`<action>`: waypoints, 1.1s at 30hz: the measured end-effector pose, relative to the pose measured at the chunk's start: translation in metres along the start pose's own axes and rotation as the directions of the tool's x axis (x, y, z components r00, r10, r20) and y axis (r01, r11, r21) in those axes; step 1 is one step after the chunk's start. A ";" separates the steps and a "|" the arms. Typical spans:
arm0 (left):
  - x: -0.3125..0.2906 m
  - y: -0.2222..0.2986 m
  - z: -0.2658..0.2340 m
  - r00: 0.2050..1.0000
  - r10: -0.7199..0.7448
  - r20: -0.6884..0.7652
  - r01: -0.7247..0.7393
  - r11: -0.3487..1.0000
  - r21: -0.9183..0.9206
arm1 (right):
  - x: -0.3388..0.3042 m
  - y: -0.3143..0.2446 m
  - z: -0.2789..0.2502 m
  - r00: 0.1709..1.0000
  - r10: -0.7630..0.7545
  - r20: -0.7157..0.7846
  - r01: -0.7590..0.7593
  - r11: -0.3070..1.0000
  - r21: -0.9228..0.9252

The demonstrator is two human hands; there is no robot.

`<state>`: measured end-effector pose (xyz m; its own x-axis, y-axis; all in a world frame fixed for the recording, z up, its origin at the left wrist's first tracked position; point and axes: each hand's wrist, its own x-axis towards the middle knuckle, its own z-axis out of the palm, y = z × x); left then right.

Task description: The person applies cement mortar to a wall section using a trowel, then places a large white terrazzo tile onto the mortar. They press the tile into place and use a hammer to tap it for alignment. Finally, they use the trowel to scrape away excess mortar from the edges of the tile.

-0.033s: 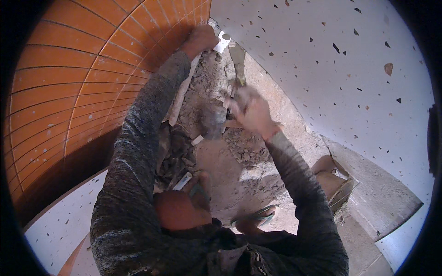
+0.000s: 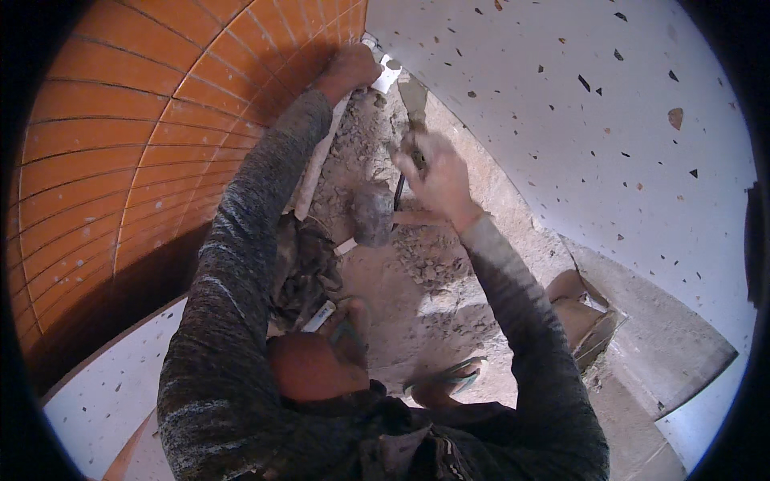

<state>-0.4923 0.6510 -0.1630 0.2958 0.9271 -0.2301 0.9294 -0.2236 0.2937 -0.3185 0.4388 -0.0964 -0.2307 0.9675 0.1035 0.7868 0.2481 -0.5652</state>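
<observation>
My left hand (image 2: 349, 68) is at the far corner, its fingers curled against the foot of the orange tiled wall. Beside its fingertips lies a small white piece (image 2: 388, 74) with a grey spot; what the fingers hold is hidden. My right hand (image 2: 439, 176) hovers over the rubble, slightly blurred, thumb and fingers apart around the near end of a trowel (image 2: 413, 96), whose grey blade points to the corner. Just left of that hand, a mallet with a dark head (image 2: 374, 215) and wooden handle (image 2: 421, 218) rests on the ground. A thin black rod (image 2: 399, 188) shows near the thumb.
Orange tiles (image 2: 104, 168) rise on the left, a white speckled slab (image 2: 561, 104) on the right. A pale strip (image 2: 321, 164) runs along the wall's foot. Dark crumpled cloth (image 2: 309, 268), loose rubble (image 2: 429, 256) and a torn brown box (image 2: 585, 317) lie nearer me.
My right hand has shifted slightly away from me, over the trowel's near end. The mallet head, blurred before, now lies still. My left hand has stayed put.
</observation>
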 end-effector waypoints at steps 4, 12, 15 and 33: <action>0.020 -0.023 0.011 1.000 0.007 0.018 -0.006 1.000 -0.006 | 0.098 0.010 0.049 0.989 -0.116 -0.090 0.095 0.974 -0.207; 0.012 -0.018 0.008 0.999 0.036 -0.027 -0.040 0.989 -0.145 | 0.128 0.041 0.084 0.971 -0.222 -0.093 0.186 0.937 -0.294; 0.015 -0.021 0.005 1.000 0.011 0.019 -0.007 0.983 -0.185 | 0.133 0.038 0.079 0.961 -0.270 -0.066 0.239 0.923 -0.301; 0.029 -0.009 0.020 0.999 0.051 0.012 -0.051 0.998 -0.049 | 0.163 0.065 0.063 0.985 -0.117 0.128 0.145 0.962 -0.231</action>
<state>-0.4878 0.6741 -0.1911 0.3456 0.9108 -0.2258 0.9012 -0.2551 0.3503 -0.3410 0.6091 -0.1682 -0.3929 0.9174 0.0631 0.8558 0.3899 -0.3399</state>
